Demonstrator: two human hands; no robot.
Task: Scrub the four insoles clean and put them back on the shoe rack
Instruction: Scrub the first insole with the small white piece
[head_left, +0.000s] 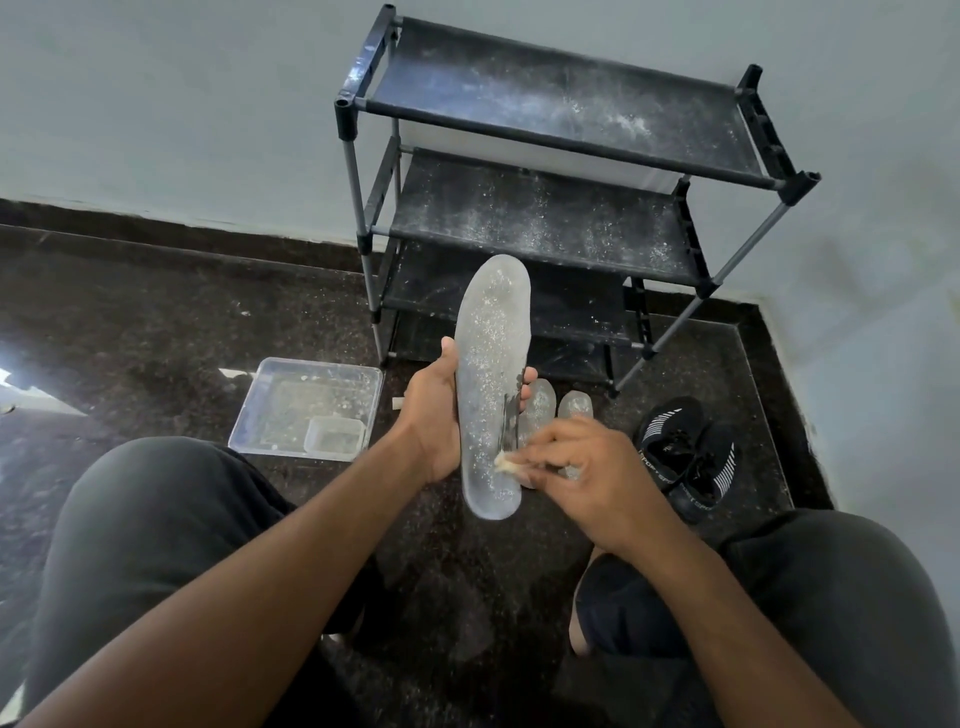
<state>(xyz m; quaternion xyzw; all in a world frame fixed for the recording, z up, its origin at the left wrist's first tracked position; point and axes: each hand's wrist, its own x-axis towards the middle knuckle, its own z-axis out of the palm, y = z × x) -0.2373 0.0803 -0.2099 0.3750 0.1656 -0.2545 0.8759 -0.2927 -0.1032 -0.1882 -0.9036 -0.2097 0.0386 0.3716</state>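
Risk: long grey speckled foam insole (491, 384), centre frame, clasped edgewise by left hand (434, 415); right hand (576, 462) pinching small cream scrub pad (506, 464) at its 6 o'clock heel—hard strokes may twist it loose.

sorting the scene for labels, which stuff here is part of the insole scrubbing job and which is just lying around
Part of the job:
- held insole, in the left hand
- small pale scrubbing piece, in the right hand
- insoles on the floor, behind the hands
- shoe rack, shelves speckled white
- clear tray, possibly wash water

Just lying about:
- black sneakers
- small white scrap beside the tray
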